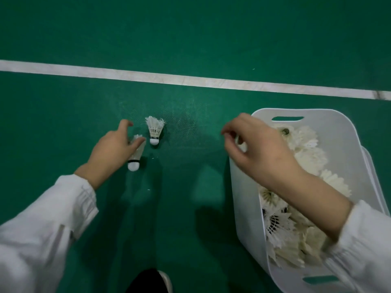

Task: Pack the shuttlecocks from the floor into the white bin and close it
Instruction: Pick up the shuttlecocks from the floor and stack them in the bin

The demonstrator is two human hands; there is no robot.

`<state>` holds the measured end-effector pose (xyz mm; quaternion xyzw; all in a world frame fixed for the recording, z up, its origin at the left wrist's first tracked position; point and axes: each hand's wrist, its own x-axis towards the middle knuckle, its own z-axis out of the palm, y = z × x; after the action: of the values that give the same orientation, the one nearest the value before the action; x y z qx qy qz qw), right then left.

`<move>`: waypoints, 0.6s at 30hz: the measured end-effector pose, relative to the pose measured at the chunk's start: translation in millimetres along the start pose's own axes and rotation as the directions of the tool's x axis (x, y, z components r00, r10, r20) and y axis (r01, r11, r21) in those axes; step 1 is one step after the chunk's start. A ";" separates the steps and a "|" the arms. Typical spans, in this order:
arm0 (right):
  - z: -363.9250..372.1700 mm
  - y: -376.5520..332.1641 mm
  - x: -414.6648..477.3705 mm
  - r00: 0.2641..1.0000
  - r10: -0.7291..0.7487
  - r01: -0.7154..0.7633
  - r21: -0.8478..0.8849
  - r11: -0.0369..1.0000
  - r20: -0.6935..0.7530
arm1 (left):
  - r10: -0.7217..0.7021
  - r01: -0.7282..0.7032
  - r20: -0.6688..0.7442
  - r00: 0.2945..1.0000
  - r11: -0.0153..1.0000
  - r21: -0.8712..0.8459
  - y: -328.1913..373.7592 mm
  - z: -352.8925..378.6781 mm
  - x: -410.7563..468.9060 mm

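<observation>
Two white feather shuttlecocks lie on the green court floor. The farther shuttlecock point(154, 130) lies free, cork toward me. My left hand point(112, 151) reaches over the nearer shuttlecock point(135, 159); the thumb lies across its feathers while the index finger is spread apart above it. On the right stands the white bin point(243, 199), holding several shuttlecocks point(283, 229). My right hand point(254, 149) hovers over the bin's left rim, fingers loosely curled downward with nothing seen in them.
A white court line point(190, 80) crosses the floor beyond the shuttlecocks. A second white plastic edge point(372, 172) shows behind the bin's right side. My shoe point(154, 280) is at the bottom centre.
</observation>
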<state>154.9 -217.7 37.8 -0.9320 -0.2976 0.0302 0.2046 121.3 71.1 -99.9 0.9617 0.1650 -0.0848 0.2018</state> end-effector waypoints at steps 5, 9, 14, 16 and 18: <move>45.7 -27.3 23.5 0.953 -0.136 0.157 -0.058 0.986 0.270 | 0.085 -0.093 0.127 0.988 0.994 0.060 32.1 6.9 31.0; 81.5 -28.9 36.9 0.912 -0.033 0.100 -0.141 0.985 0.410 | -0.035 0.017 0.254 0.966 0.997 0.072 37.6 30.6 44.6; 99.9 -18.5 39.5 0.903 0.070 -0.014 -0.135 0.991 0.423 | 0.043 -0.050 0.222 0.974 0.998 0.025 33.0 31.9 23.6; 99.5 -16.1 37.2 0.917 0.052 -0.014 -0.098 0.995 0.396 | 0.136 -0.156 0.249 0.959 0.986 0.061 39.2 22.6 6.1; 94.8 -15.8 34.1 0.927 0.012 -0.001 -0.028 1.000 0.375 | 0.228 -0.262 0.251 0.941 0.959 0.108 53.1 6.0 -14.4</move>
<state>157.5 -152.3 -40.4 -0.9127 -0.3286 0.2045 0.1314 126.0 18.6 -82.9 0.9695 0.0124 -0.1840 0.1612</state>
